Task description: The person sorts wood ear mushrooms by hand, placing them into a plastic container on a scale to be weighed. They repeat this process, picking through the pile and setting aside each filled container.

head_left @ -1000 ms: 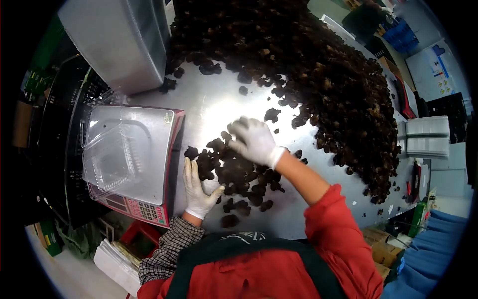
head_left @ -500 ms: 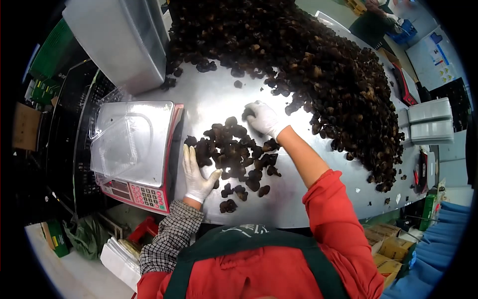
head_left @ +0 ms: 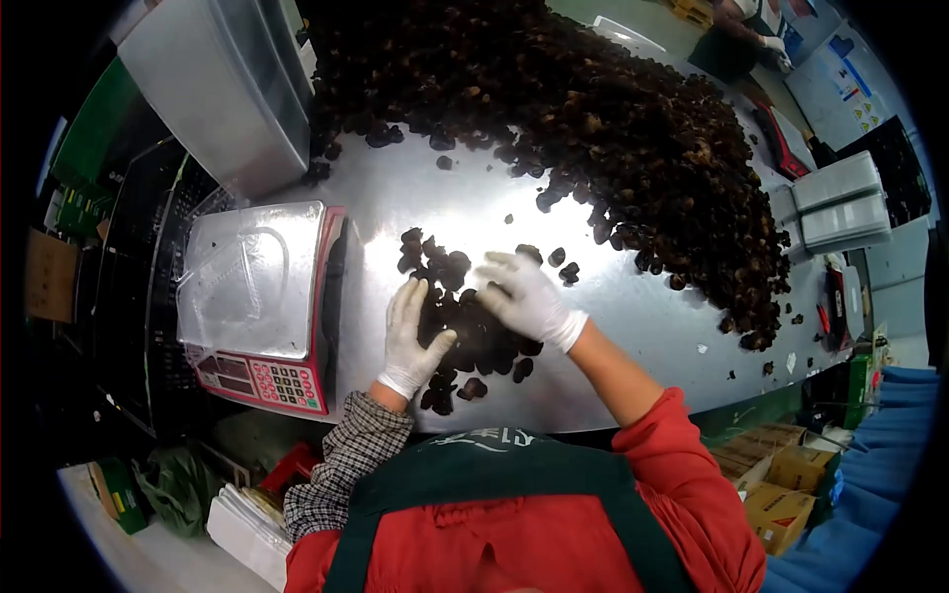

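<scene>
A small pile of dark brown mushrooms (head_left: 465,324) lies on the metal table (head_left: 613,346) between my two gloved hands. My left hand (head_left: 409,341) rests along the pile's left side, its fingers stretched out and its thumb apart, touching the edge. Over the upper right of the pile is my right hand (head_left: 531,301), fingers spread and slightly blurred, covering some of the mushrooms. A few loose mushrooms (head_left: 568,272) lie just beyond it. Across the far side of the table stretches a large heap of the same mushrooms (head_left: 633,138).
A red-framed digital scale (head_left: 252,296) with a clear plastic tray (head_left: 222,287) on it stands left of my left hand. Behind it rises a stack of grey bins (head_left: 222,99). White trays (head_left: 840,203) stand at the right. Another person (head_left: 736,40) is at the far right.
My right hand has moved left and toward me, from the bare metal beyond the pile onto the pile, and its fingers have spread. The small pile is more gathered between the hands.
</scene>
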Motion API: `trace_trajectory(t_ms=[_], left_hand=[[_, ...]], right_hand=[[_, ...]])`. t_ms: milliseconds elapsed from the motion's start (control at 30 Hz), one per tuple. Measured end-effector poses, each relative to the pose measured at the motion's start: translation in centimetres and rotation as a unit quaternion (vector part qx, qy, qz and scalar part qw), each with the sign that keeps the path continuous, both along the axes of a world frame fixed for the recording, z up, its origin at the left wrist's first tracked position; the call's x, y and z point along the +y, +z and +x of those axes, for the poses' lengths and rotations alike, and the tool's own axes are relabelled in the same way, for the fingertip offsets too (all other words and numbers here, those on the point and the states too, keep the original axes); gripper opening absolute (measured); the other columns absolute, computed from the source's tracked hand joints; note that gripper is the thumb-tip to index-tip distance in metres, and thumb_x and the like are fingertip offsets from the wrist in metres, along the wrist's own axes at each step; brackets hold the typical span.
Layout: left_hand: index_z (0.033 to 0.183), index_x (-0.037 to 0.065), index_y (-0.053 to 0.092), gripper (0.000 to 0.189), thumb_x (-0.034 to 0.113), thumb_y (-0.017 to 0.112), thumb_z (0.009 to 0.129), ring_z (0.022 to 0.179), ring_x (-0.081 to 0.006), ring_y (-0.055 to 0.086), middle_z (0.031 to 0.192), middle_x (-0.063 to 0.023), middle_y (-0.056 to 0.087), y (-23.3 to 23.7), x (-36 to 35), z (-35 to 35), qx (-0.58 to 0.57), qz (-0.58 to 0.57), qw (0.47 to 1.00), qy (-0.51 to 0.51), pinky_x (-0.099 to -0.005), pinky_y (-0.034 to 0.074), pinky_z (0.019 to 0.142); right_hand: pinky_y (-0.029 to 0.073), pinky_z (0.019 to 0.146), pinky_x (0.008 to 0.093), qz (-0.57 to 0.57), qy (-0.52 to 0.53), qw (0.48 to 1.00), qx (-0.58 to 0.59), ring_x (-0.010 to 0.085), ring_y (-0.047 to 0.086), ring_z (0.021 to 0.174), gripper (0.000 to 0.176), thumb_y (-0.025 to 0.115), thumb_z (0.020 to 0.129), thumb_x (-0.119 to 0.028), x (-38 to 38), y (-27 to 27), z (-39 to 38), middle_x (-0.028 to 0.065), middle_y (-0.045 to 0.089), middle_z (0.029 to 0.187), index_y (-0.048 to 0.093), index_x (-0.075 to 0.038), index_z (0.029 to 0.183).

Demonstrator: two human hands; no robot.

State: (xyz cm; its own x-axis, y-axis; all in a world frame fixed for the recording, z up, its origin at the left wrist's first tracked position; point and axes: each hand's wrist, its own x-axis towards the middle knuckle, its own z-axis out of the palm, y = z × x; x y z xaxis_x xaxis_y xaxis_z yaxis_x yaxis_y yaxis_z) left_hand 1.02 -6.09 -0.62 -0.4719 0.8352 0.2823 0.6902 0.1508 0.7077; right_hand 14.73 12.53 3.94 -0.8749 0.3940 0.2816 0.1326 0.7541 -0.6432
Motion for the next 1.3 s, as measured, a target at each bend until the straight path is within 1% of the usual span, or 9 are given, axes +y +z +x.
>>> trace_trajectory(t_ms=[167,233,367,500,700,800,1000,1167,1300], left_hand=[[0.140,0.003,0.038,0.076,0.051,0.059,0.085,0.136,-0.0383,0.026,0.145,-0.0243,0.031,1.0,4.2,-3.9,0.054,-0.035,0.997,0.029,-0.0464,0.019,0.113],[0.143,0.006,0.034,0.079,0.056,0.054,0.086,0.140,-0.0377,0.018,0.149,-0.0251,0.024,-0.3,6.5,-5.6,0.065,-0.161,0.983,0.062,-0.0452,0.011,0.115],[0.139,0.005,0.041,0.076,0.061,0.047,0.088,0.138,-0.0368,0.024,0.146,-0.0196,0.035,0.8,6.7,-5.0,0.014,-0.211,0.973,-0.094,-0.0465,0.013,0.115],[0.132,0.007,0.051,0.064,0.054,0.053,0.088,0.135,-0.0372,0.032,0.142,-0.0216,0.040,2.8,5.6,-3.7,-0.118,-0.173,0.965,-0.156,-0.0436,0.026,0.112],[0.135,0.008,0.048,0.063,0.052,0.054,0.089,0.138,-0.0360,0.027,0.146,-0.0218,0.034,0.8,6.4,-5.5,-0.105,-0.132,0.973,-0.154,-0.0432,0.022,0.113],[0.135,0.010,0.048,0.065,0.053,0.053,0.088,0.137,-0.0352,0.027,0.145,-0.0195,0.036,2.0,7.4,-3.5,-0.083,-0.216,0.941,-0.248,-0.0447,0.019,0.114],[0.131,0.005,0.052,0.054,0.031,0.063,0.085,0.137,-0.0325,0.031,0.146,-0.0202,0.036,5.5,4.6,-2.9,-0.140,-0.014,0.987,-0.078,-0.0406,0.027,0.111],[0.130,0.002,0.052,0.059,0.042,0.060,0.088,0.137,-0.0358,0.031,0.146,-0.0239,0.033,5.3,-1.5,-3.2,-0.102,0.014,0.994,-0.034,-0.0434,0.025,0.111],[0.130,0.002,0.052,0.070,0.057,0.057,0.086,0.136,-0.0347,0.033,0.145,-0.0220,0.035,4.9,-3.3,-2.3,-0.144,0.012,0.989,0.010,-0.0428,0.028,0.111]], right_hand=[[0.050,0.082,0.0394,0.020,-0.141,0.985,-0.101,0.0314,0.061,0.093,0.023,0.056,0.087,-0.019,6.7,-1.8,-2.5,0.0136,0.063,0.100,0.065,-0.009,0.105],[0.049,0.083,0.0392,0.062,-0.161,0.966,-0.192,0.0314,0.060,0.093,0.019,0.055,0.086,-0.018,7.4,-2.7,-4.9,0.0132,0.061,0.100,0.065,-0.008,0.099],[0.049,0.082,0.0384,0.061,-0.139,0.967,-0.206,0.0322,0.060,0.091,0.017,0.054,0.085,-0.017,8.2,-4.3,-5.3,0.0136,0.060,0.099,0.065,-0.006,0.093],[0.048,0.080,0.0359,-0.089,-0.184,0.978,-0.040,0.0303,0.060,0.087,0.016,0.057,0.082,-0.012,8.1,-1.6,2.7,0.0143,0.060,0.094,0.066,-0.003,0.091],[0.048,0.080,0.0403,-0.077,-0.295,0.860,-0.408,0.0335,0.059,0.089,0.015,0.060,0.084,-0.015,3.4,3.8,24.9,0.0152,0.063,0.088,0.067,-0.006,0.094],[0.048,0.081,0.0429,-0.027,-0.242,0.918,-0.312,0.0348,0.060,0.089,0.016,0.059,0.085,-0.015,0.8,3.1,26.1,0.0148,0.063,0.089,0.067,-0.007,0.096],[0.049,0.070,0.0346,0.027,-0.144,0.989,-0.012,0.0281,0.059,0.075,0.014,0.063,0.082,-0.010,-0.6,-1.8,8.9,0.0095,0.059,0.088,0.065,-0.007,0.095],[0.050,0.076,0.0420,0.120,-0.156,0.952,-0.234,0.0288,0.062,0.086,0.014,0.060,0.080,-0.019,1.9,-4.2,2.2,0.0134,0.062,0.090,0.065,-0.007,0.085],[0.047,0.064,0.0288,-0.239,-0.253,0.937,-0.006,0.0155,0.058,0.068,0.019,0.060,0.088,-0.019,2.9,-1.0,5.9,0.0072,0.063,0.077,0.068,-0.003,0.094]])
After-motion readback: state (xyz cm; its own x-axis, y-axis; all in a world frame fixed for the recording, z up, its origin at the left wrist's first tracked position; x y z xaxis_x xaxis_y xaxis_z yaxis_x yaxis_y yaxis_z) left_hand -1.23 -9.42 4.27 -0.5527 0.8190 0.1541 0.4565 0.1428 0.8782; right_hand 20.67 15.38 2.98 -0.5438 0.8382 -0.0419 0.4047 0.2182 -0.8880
